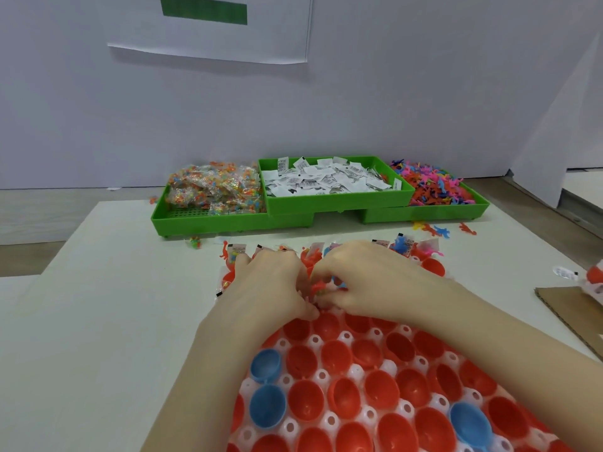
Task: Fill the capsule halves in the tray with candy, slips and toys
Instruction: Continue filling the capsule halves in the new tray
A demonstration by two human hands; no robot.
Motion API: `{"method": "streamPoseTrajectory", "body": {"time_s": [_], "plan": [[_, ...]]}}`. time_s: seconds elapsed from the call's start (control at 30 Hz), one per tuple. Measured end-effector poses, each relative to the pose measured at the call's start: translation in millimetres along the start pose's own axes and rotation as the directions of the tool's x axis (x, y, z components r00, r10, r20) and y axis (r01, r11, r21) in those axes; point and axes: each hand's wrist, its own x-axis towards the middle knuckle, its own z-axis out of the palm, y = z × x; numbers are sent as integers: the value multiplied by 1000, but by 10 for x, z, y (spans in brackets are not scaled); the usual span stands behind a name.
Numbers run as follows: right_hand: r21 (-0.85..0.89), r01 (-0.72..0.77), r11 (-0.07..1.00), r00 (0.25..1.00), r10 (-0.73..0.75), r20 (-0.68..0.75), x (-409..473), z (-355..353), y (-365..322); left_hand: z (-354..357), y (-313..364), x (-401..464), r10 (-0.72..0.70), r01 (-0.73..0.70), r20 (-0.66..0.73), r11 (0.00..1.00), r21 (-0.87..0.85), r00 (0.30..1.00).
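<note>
A white tray [355, 373] holds several red capsule halves [336, 355] and a few blue ones [267, 406]; the near ones look empty. The far rows carry slips, candy and toys [403, 246]. Both hands meet over the middle of the tray. My left hand [264, 288] has curled fingers at a small red toy [318, 287]. My right hand [362, 278] pinches the same small cluster of toys and a packet. What exactly lies between the fingers is partly hidden.
At the back stand green bins: candy packets [215, 189] left, white paper slips [329, 179] in the middle, rubbery toys [434, 185] right. Loose toys [437, 230] lie in front of the bins. Cardboard [567, 311] and a wrapped capsule [594, 278] lie at the right.
</note>
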Motion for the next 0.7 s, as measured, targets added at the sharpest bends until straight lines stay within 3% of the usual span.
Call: {"method": "streamPoseTrajectory", "body": {"time_s": [0.1, 0.2, 0.3, 0.37, 0.43, 0.53, 0.63, 0.7], "plan": [[-92, 19, 996, 995, -28, -95, -97, -57, 3, -24, 7, -17, -4, 5, -25, 999, 41, 1000], [-94, 40, 995, 945, -68, -319, -202, -176, 42, -115, 7, -38, -25, 27, -67, 999, 31, 997], [193, -16, 981, 774, 134, -619, -232, -277, 368, -217, -104, -80, -36, 4, -230, 990, -139, 973], [338, -136, 931, 644, 343, -684, -152, -269, 737, -270, -257, -77, -94, -27, -385, 954, -298, 918], [411, -329, 850, 580, 525, -623, -46, -179, 1162, -286, -448, 18, -197, -14, -461, 910, -415, 865], [367, -566, 738, 610, 674, -416, 87, 48, 1699, -241, -719, 331, -345, 89, -459, 866, -492, 819], [379, -655, 654, 614, 753, -237, 204, 184, 2000, -178, -948, 650, -396, 225, -410, 886, -405, 822], [379, -686, 621, 609, 775, -168, 263, 235, 2079, -151, -1096, 784, -345, 278, -356, 934, -226, 869]]}}
